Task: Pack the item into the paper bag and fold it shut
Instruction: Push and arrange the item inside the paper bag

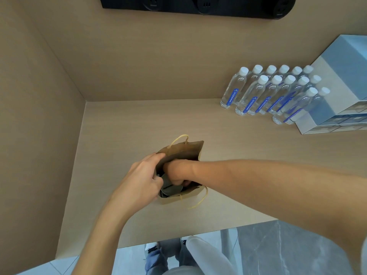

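A small brown paper bag (181, 150) with yellow string handles stands open in the middle of the wooden table (123, 132). My left hand (142, 175) grips the bag's left rim and holds the mouth apart. My right hand (176, 171) reaches down inside the bag, its fingers closed on a dark grey, rounded item (170, 188) that sits low in the bag. The fingertips and most of the item are hidden by the bag's walls.
Several clear water bottles (264, 94) with white caps and blue labels stand at the back right, beside a stack of white and blue boxes (337, 92). Wooden walls close the left and back. A black power strip (198, 5) runs along the top. The table's front edge is close.
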